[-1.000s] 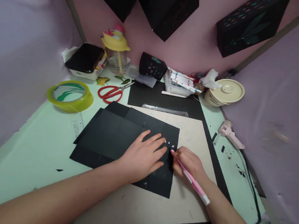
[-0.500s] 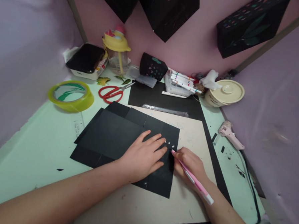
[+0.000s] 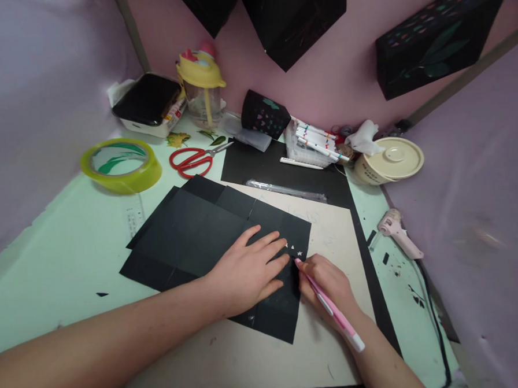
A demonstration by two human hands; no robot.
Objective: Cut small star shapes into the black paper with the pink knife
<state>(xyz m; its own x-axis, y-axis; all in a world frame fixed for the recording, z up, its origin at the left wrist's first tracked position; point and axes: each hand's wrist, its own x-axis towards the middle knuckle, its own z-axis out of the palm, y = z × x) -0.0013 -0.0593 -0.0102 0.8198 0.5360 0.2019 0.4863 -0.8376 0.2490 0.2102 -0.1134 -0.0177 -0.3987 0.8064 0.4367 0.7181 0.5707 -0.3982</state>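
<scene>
My left hand (image 3: pixel 249 270) lies flat with fingers spread on a folded black paper sheet (image 3: pixel 199 220), pressing it onto a pale board (image 3: pixel 335 329). Close to the paper's right edge, my right hand (image 3: pixel 327 286) is closed around a pink pen-style craft knife (image 3: pixel 332 309) with a white end. Its tip meets the paper just right of my left fingertips; the point itself is too small to make out. Beside the tip is a row of tiny white shapes (image 3: pixel 299 253), among them a star and a triangle.
Red-handled scissors (image 3: pixel 192 161) and a wide tape roll (image 3: pixel 121 166) lie at left. A yellow-lidded bottle (image 3: pixel 202 87), a tray of markers (image 3: pixel 312 145) and a cream lidded pot (image 3: pixel 390 159) stand behind. At right lie a pink glue gun (image 3: pixel 400 233), its cord and black scraps.
The knife's white end has shifted slightly left along with my right hand. My left hand stays in place on the paper.
</scene>
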